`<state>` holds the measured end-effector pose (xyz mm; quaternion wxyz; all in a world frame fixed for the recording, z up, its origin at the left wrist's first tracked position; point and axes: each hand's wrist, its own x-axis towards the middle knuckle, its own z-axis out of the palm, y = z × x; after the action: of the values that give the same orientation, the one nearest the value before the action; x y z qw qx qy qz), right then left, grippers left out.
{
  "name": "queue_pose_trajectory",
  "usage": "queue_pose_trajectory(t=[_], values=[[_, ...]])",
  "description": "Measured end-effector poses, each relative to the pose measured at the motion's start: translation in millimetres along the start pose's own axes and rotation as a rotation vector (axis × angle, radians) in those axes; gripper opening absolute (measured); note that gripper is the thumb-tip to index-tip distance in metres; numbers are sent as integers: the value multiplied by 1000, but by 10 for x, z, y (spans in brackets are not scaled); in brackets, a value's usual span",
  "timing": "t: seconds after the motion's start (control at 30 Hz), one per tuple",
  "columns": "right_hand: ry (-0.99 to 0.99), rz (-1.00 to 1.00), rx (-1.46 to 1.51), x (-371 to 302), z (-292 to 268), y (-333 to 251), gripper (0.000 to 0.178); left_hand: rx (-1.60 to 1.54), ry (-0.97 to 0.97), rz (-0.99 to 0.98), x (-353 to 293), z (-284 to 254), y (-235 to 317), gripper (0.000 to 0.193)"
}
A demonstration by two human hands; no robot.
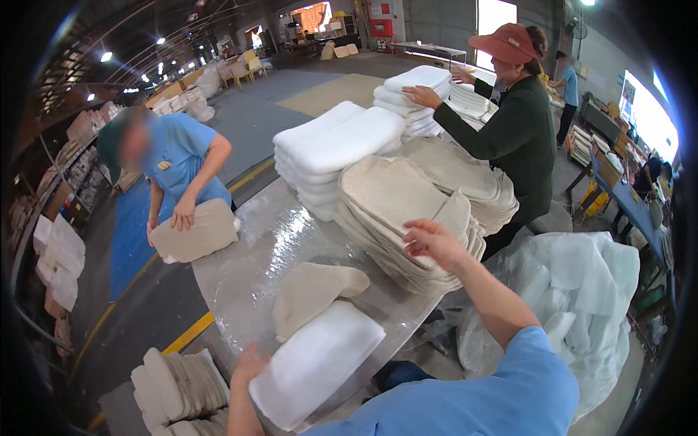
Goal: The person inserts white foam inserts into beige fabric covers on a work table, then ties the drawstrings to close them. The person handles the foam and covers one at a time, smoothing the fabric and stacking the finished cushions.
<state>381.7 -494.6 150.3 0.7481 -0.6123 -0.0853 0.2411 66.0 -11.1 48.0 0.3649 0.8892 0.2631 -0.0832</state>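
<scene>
White pad [318, 365] uncovered on the table [240, 301], beige cover [313, 287] against its far edge.
Left hand [251, 365] blurs by the pad's left edge, grip unclear; right hand [435, 243], fingers apart, is at the cover pile [392, 192]. A bare pad stack [327, 134] stands beyond. Glossy plastic [280, 236] gives room leftward.

1. Fingers of the left hand [251, 362] blur near the left edge of the table [251, 232].
2. The white pad [320, 367] hides the beige cover's [313, 291] near edge.
3. The picture's bottom crops the beige stack [177, 385].
</scene>
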Motion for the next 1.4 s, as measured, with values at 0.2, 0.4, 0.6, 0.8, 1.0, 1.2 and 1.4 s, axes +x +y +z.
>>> queue_pose_trajectory(t=[0.2, 0.4, 0.6, 0.8, 1.0, 1.2, 1.4], values=[[195, -121, 60, 1011, -1104, -838, 30, -738, 16, 133, 244, 378, 1143, 51], [401, -140, -229, 3004, -1829, -1581, 40, -870, 118, 297, 557, 749, 2311, 44], [413, 35, -437, 4510, -2070, -1644, 62, -1014, 275, 21, 541, 1633, 2656, 43], [7, 304, -224, 4828, -2052, -2001, 71, -1004, 391, -236, -179, 2027, 2589, 51], [-66, 118, 280, 4586, -2004, -1485, 62, -1142, 485, -240, -96, 2162, 2598, 50], [39, -126, 809, 4199, -1045, -1147, 56, -1205, 480, -196, -66, 2006, 2759, 40], [-116, 148, 655, 3921, -353, -842, 48, -1202, 329, -117, 333, 2084, 2862, 46]])
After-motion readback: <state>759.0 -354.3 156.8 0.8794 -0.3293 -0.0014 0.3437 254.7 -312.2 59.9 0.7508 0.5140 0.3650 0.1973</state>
